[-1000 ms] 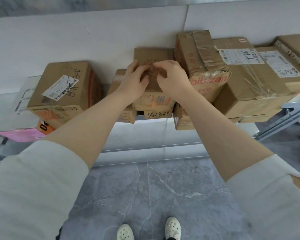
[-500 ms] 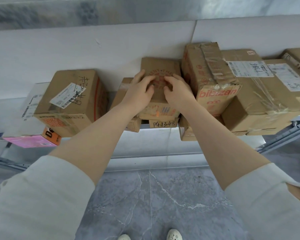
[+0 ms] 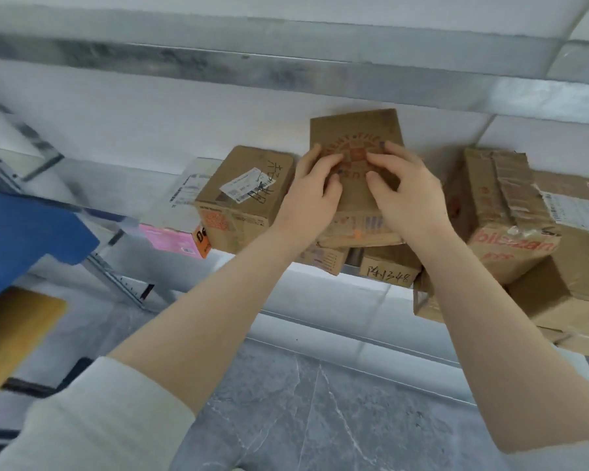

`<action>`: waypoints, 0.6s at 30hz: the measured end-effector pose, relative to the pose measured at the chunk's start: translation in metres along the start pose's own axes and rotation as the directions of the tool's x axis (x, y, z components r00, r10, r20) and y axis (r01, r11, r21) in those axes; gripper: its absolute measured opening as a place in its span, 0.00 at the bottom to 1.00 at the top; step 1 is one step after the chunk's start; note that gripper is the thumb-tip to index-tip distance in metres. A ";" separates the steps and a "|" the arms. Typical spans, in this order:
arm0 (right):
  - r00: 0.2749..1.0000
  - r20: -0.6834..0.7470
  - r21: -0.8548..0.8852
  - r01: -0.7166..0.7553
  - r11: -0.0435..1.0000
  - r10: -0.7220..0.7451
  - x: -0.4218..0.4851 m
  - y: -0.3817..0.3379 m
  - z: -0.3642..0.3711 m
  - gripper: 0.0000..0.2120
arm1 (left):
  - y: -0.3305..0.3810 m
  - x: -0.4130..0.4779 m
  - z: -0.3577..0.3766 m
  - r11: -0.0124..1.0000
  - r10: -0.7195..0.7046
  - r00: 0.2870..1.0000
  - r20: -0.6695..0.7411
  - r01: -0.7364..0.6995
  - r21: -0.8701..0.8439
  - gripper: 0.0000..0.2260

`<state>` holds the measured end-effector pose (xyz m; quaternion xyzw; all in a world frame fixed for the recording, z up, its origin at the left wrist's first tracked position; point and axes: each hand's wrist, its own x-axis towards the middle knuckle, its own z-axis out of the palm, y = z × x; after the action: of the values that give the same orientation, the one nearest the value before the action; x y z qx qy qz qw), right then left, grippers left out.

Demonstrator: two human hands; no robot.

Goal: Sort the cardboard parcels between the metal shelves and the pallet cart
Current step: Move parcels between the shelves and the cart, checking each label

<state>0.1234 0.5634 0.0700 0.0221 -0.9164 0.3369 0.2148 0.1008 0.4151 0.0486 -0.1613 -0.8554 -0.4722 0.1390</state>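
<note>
Brown cardboard fills the middle of the frame: a flat cardboard parcel with a round red stamp (image 3: 356,137) sits at centre, on top of smaller boxes on the metal shelf (image 3: 320,311). Both hands lie on its upper face. The left hand (image 3: 315,192) covers its left side and the right hand (image 3: 403,195) its right side, fingers spread and curled over the cardboard, the grip of each pressed on the parcel rather than closed around it.

Beneath it, a small box with handwritten black characters on its front (image 3: 386,271) shows between the forearms. Just left of centre stands a cardboard box with a white barcode label (image 3: 249,195), close beside the left hand. At right, a taped cardboard box with red lettering (image 3: 500,215) sits near the right hand, resting on a larger carton (image 3: 572,294).

A pink flat packet (image 3: 165,239) lies on the shelf left of the labelled box. A blurred blue object (image 3: 24,239) occupies the left edge. Grey marbled floor (image 3: 306,419) fills the bottom.
</note>
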 end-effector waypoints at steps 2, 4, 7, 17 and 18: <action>0.997 0.041 0.029 0.060 0.998 -0.061 0.005 -0.032 0.016 0.16 | -0.006 -0.006 -0.036 0.999 -0.015 0.997 -0.073 0.018 0.031 0.16; 0.990 0.074 0.084 0.112 0.990 -0.118 0.010 -0.069 0.037 0.16 | -0.017 -0.013 -0.078 0.997 -0.026 0.989 -0.142 0.037 0.070 0.16; 0.970 0.122 0.187 0.187 0.965 -0.211 0.013 -0.135 0.081 0.16 | -0.041 -0.031 -0.153 0.987 -0.074 0.964 -0.254 0.107 0.117 0.16; 0.809 0.252 0.444 0.391 0.806 -0.531 -0.015 -0.368 0.256 0.14 | -0.136 -0.127 -0.388 0.878 -0.226 0.778 -0.586 0.423 0.223 0.16; 0.792 0.258 0.466 0.401 0.789 -0.554 -0.016 -0.386 0.272 0.14 | -0.145 -0.132 -0.406 0.866 -0.232 0.760 -0.607 0.446 0.227 0.16</action>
<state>0.1062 0.0934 0.1136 0.3646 -0.8178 0.4331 0.1033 0.1964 -0.0236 0.0957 0.1728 -0.8621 -0.3520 0.3210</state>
